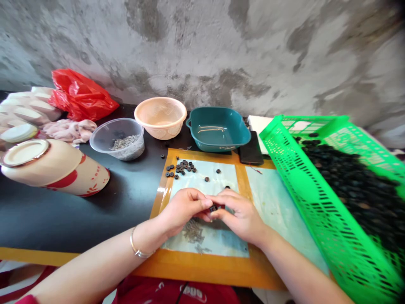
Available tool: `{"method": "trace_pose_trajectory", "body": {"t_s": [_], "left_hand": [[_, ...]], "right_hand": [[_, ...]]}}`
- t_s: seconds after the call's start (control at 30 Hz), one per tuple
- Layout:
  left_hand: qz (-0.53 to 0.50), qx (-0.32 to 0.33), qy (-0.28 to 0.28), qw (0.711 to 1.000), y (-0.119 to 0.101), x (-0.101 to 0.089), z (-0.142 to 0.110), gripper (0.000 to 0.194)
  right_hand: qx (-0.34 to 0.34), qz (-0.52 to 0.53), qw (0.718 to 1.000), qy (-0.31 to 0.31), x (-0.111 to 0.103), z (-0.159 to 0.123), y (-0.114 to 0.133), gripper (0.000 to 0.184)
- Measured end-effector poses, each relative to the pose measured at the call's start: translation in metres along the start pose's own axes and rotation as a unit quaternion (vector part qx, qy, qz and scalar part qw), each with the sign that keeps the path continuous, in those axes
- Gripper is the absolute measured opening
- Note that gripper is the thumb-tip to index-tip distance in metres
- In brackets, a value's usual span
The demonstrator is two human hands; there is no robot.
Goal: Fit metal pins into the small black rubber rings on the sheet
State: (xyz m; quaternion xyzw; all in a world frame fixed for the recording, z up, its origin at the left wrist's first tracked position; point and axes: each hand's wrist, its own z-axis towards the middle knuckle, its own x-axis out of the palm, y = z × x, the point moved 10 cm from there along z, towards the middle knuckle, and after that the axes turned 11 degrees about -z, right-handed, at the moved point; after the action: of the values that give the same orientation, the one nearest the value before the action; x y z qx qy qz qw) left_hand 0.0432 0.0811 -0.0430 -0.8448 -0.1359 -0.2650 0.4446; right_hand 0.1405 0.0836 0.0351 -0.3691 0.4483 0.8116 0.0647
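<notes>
My left hand and my right hand meet above a pale blue sheet taped to the table. Between their fingertips is a small black round part, pinched from both sides; the fingers cover much of it. Below my left hand lies a loose pile of thin metal pins. Beyond the hands sits a cluster of small black rings with centre holes. A few more rings lie apart, one of them a single black ring toward the right.
A green basket full of black parts stands at right. Along the back are a teal basin, a peach bowl, a clear tub of metal pins and a black phone. A large cream flask stands left, near a red bag.
</notes>
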Motion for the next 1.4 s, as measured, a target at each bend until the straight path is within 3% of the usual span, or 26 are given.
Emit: {"method": "trace_pose_trajectory", "body": {"t_s": [0.27, 0.4, 0.57, 0.7, 0.97, 1.23, 1.3, 1.4], "left_hand": [[0.041, 0.032, 0.003, 0.999, -0.005, 0.005, -0.002, 0.039], [0.069, 0.116, 0.021, 0.991, -0.022, 0.008, -0.005, 0.037], [0.104, 0.187, 0.074, 0.974, -0.032, 0.020, -0.017, 0.055], [0.202, 0.221, 0.047, 0.953, -0.034, 0.020, -0.021, 0.041], [0.277, 0.256, 0.028, 0.926, -0.043, 0.023, -0.025, 0.027], [0.210, 0.266, 0.075, 0.938, -0.051, 0.030, -0.024, 0.040], [0.241, 0.297, 0.065, 0.922, -0.058, 0.025, -0.021, 0.041], [0.372, 0.352, 0.018, 0.859, -0.070, 0.017, -0.013, 0.031]], "right_hand": [[-0.047, -0.010, 0.996, -0.076, -0.013, 0.000, 0.012, 0.021], [-0.040, -0.004, 0.995, -0.091, -0.019, -0.001, 0.015, 0.021], [-0.035, -0.001, 0.995, -0.093, -0.025, 0.000, 0.015, 0.018], [-0.036, 0.001, 0.995, -0.088, -0.024, 0.001, 0.015, 0.011], [-0.008, 0.020, 0.997, -0.071, -0.016, -0.002, 0.012, 0.008], [0.025, 0.085, 0.993, -0.077, -0.015, -0.002, 0.004, 0.021], [0.051, 0.138, 0.983, -0.114, -0.033, -0.003, -0.006, 0.020], [0.074, 0.241, 0.935, -0.251, -0.092, -0.015, -0.031, 0.018]]}}
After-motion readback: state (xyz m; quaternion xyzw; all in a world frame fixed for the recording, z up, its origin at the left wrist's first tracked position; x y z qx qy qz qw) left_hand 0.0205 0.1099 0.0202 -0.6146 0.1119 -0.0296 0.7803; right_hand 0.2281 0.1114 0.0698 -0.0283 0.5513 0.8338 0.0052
